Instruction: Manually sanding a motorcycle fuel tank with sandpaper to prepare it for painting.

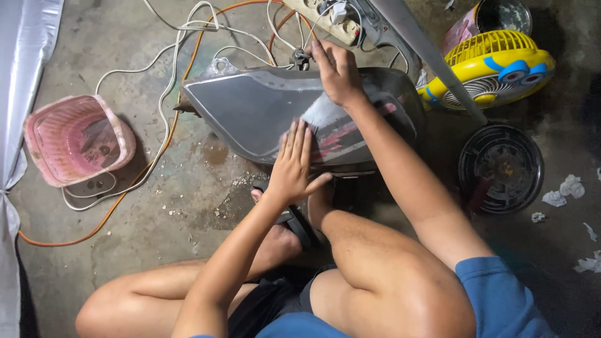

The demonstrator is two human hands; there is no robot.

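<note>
Fingers of my left hand point(295, 164) lie flat and open on the grey tank point(263, 109) on the floor, right hand point(338, 72) steadying its top edge ungripped — looks stiff, heavy, slick, best held by its rims.

Stained concrete floor point(188, 206), tangled cables point(169, 75), dim light

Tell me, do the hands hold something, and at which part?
Nothing is gripped. The left hand lies flat on the grey tank, on its near side; the right hand rests on its far top edge, steadying it.
</note>
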